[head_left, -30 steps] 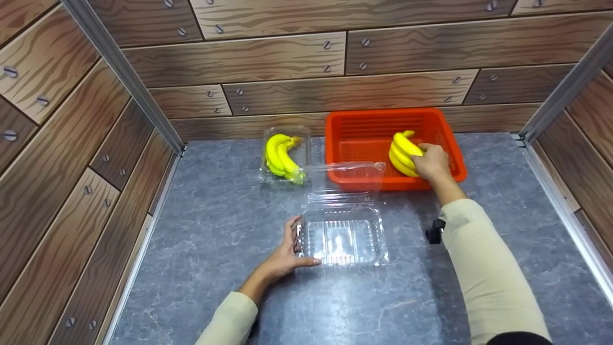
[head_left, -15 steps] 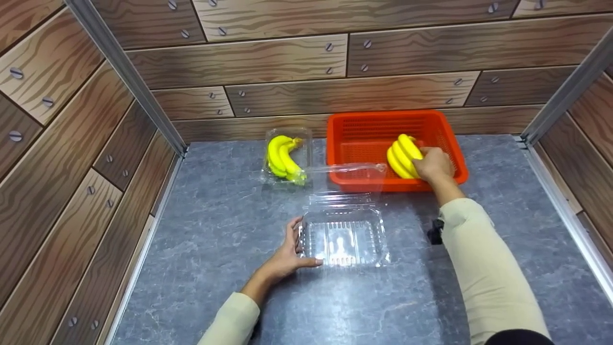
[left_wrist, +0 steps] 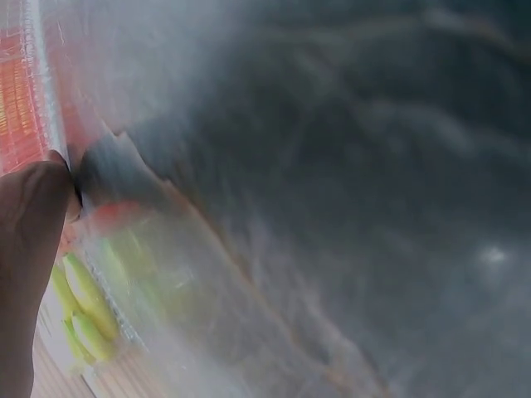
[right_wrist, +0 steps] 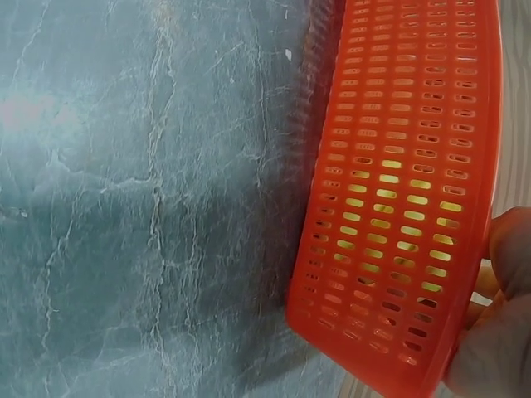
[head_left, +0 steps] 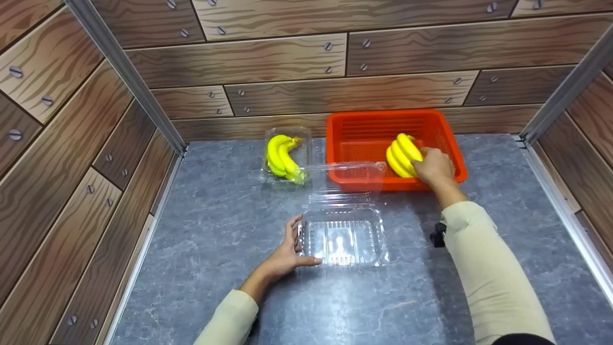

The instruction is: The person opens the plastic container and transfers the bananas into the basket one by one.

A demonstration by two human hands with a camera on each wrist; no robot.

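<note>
In the head view, an open clear plastic clamshell [head_left: 342, 239] lies in front of me, its lid folded back toward the basket. My left hand [head_left: 285, 256] grips its left side, thumb along the near rim and fingers at the far left. Inside the red basket [head_left: 354, 184], a bunch of bananas [head_left: 401, 155] is held by my right hand [head_left: 435, 166] at its right side. The right wrist view shows yellow bananas [right_wrist: 398, 220] only through slots in the basket wall; that hand [right_wrist: 498, 332] is partly cut off.
At the back, left of the basket, a second clear container [head_left: 304, 148] holds another banana bunch [head_left: 282, 155]. The clamshell's lid [head_left: 345, 175] overlaps the basket's front in view. Wood-patterned walls [head_left: 287, 57] enclose the grey tabletop [head_left: 215, 230] at back and sides.
The bananas in my right hand have turned and shifted slightly left and toward me in the basket, mostly in the first half second. My left hand and the clamshell have stayed put.
</note>
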